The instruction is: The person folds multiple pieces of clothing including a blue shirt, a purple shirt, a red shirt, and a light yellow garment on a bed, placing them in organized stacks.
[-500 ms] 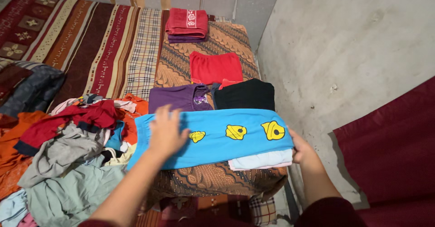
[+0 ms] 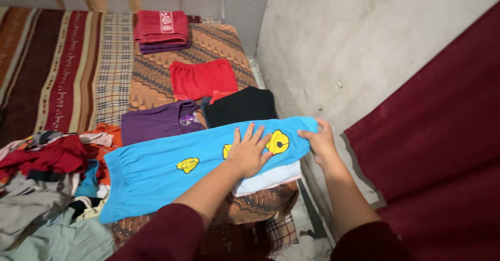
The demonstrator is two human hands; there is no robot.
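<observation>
Folding step: left hand [image 2: 249, 154] flat, open on blue pants [image 2: 156, 175]; right hand [image 2: 320, 141] pinches their right end on bed [image 2: 156, 89].

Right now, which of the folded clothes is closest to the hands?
The black one. It lies just above the blue pants that the left hand presses; the purple and red ones lie farther off.

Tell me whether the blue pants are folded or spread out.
Folded lengthwise only: the blue pants lie as one long strip, left hand flat on them, right hand gripping the end.
</observation>
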